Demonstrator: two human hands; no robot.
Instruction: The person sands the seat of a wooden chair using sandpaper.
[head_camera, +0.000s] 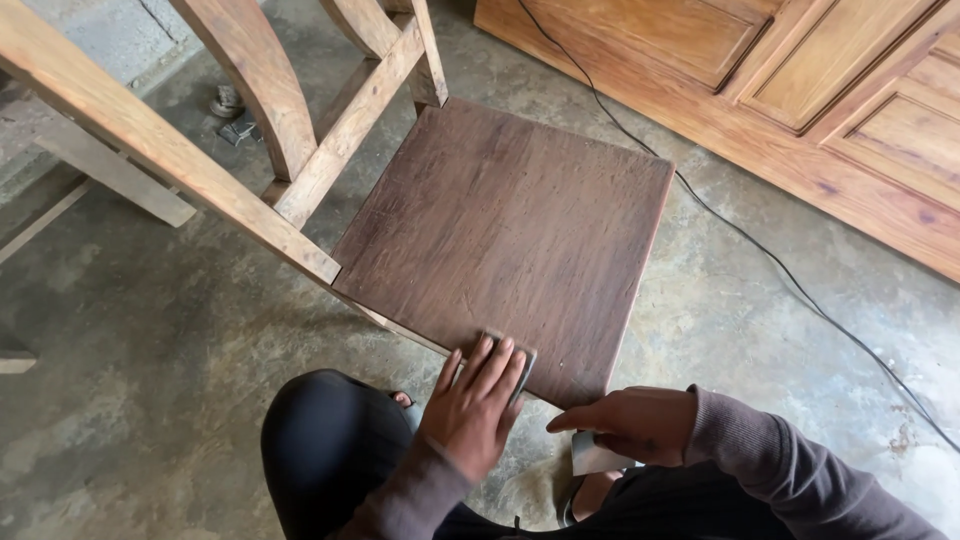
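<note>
Head view, looking down at a wooden chair (330, 150) on a concrete floor (150, 330). The dark brown square chair seat (510, 230) fills mid frame; the lighter backrest rails run up to the top left.

Left hand (475, 405) lies flat, palm down, at the near edge of the seat, fingers straight and close together, pressing on a small grey sanding pad (522, 362). Only the pad's corner shows past the fingertips, so its full shape can't be told. The pad sits on the seat's near edge, just left of the near corner.

Right hand (630, 425) is off the seat, just beside that near corner, fingers curled and thumb pointing left toward the left hand. A pale flat piece (592, 458) peeks out under it; can't tell if the fingers actually clamp it or just rest over it.

Both sleeves are grey-brown, and a dark trouser knee (325, 440) is at the bottom left.

A black cable (760, 250) crosses the floor on the right, alongside panelled wooden doors (830, 90) lying flat. Small metal bits (230, 110) sit on the floor at the top left. No containers in view.
</note>
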